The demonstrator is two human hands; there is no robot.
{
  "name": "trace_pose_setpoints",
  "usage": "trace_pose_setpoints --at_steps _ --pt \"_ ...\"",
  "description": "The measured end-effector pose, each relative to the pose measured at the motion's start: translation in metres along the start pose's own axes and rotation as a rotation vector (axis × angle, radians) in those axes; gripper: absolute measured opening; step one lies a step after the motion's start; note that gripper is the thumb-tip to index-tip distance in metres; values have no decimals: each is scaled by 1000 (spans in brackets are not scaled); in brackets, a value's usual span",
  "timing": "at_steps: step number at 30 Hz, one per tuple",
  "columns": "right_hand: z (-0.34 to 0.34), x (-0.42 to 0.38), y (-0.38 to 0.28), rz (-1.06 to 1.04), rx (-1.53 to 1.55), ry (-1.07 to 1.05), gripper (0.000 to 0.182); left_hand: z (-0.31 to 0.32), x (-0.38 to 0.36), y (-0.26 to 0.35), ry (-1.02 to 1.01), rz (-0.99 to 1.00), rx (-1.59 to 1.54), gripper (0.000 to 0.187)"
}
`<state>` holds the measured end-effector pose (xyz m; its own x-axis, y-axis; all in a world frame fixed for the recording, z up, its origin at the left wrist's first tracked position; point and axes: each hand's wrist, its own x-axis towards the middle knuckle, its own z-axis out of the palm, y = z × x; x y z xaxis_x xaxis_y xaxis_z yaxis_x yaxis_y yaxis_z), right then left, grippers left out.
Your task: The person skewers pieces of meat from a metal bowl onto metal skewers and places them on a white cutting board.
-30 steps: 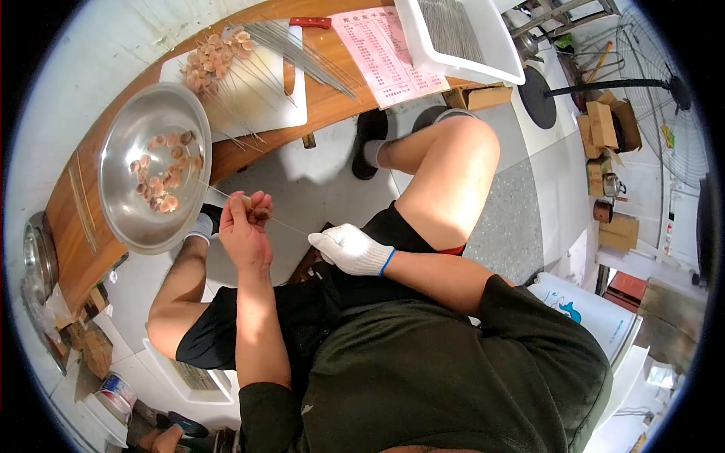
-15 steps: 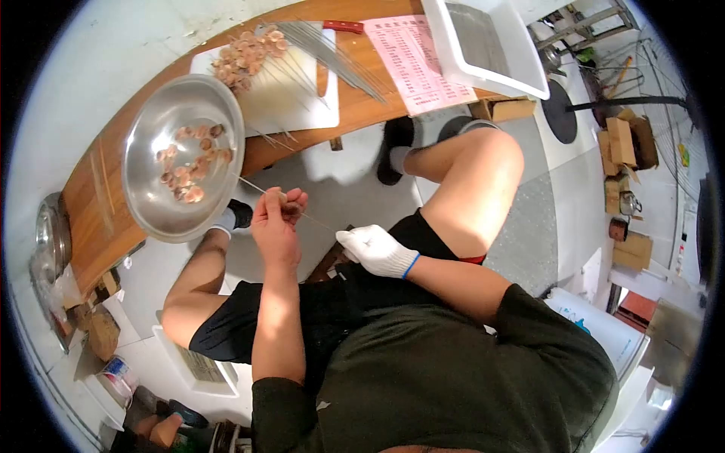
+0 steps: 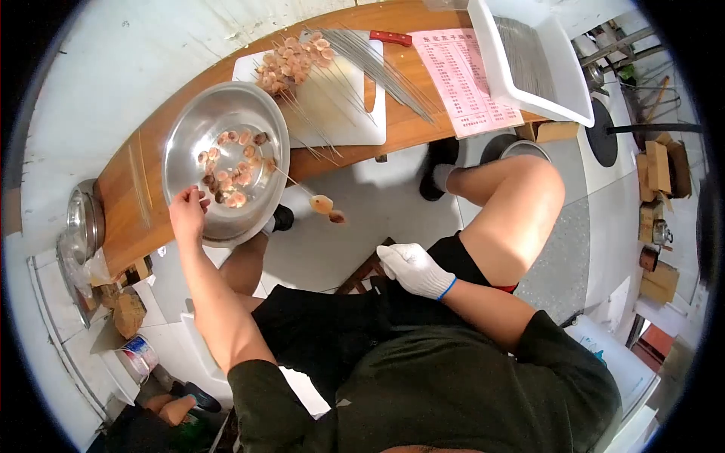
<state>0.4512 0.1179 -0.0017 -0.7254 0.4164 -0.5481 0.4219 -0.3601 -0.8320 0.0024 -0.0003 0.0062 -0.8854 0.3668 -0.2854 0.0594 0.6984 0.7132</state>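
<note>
My right hand (image 3: 415, 270), in a white knit glove with a blue cuff edge, is closed around the near end of a thin metal skewer (image 3: 296, 183). Two round, pinkish-brown food pieces (image 3: 322, 204) sit on the skewer, whose far tip points up at the steel bowl (image 3: 175, 155). My bare left hand (image 3: 189, 214) is at the bowl's near left rim with fingers curled inward; anything between the fingertips is too small to make out. Several loose round pieces (image 3: 240, 175) lie in the bowl, close to those fingertips.
A white cutting board (image 3: 332, 124) on the wooden table (image 3: 124, 196) carries a pile of skewered pieces (image 3: 294, 62) and bare metal skewers (image 3: 377, 72). Beyond are a red knife handle (image 3: 390, 38), a pink printed sheet (image 3: 464, 79) and a white bin (image 3: 563, 94) of skewers.
My left hand has left the skewer and moved left to the bowl, uncovering the two pieces. My right hand keeps its grip. The whole view has shifted, moving the table rightward in it.
</note>
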Motion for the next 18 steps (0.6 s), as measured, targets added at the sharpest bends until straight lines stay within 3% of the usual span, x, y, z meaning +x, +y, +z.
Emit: trace_pose_setpoints --at_steps 3,10,11,14,18 --pt "-2 4 -1 1 -21 21 50 1 31 -14 -7 -26 148 27" --pt "-9 6 -19 60 -187 27 51 31 49 -8 -19 221 637 34" --pt "-10 8 -19 71 -188 15 51 40 38 9 -25 101 689 36" --pt "-10 9 -19 81 -197 -2 52 55 52 -6 -56 62 708 35" --pt "-11 11 -23 61 -252 -8 53 68 45 3 -11 153 672 31"
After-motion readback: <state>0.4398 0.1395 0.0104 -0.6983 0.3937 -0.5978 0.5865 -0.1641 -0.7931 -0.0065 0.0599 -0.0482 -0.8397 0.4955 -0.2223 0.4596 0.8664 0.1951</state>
